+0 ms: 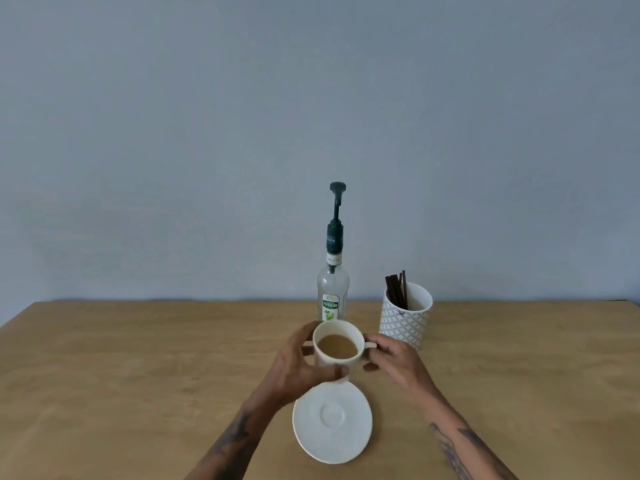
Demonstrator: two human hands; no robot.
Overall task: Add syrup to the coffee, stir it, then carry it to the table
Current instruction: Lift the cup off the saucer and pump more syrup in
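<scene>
White saucer (332,422) bare at lower centre of frame, on wooden bench (138,375). Above it, cup of milky coffee (337,345), frame centre: left hand (296,370) fingers wrapped round cup's left side, thumb on near wall; right hand (394,363) fingers closed on handle. Whether cup touches bench: cannot tell. Syrup bottle (333,292) with green pump upright just behind cup. Patterned pot (406,315) holding dark stir sticks (397,289) right of bottle.

The table (138,375) is bare on the far left and far right, so a hand could pass there. In the middle, the syrup bottle (332,292) stands just behind the coffee cup (337,346). The patterned cup of stir sticks (405,318) blocks the right back side. The saucer (332,422) lies in front.
</scene>
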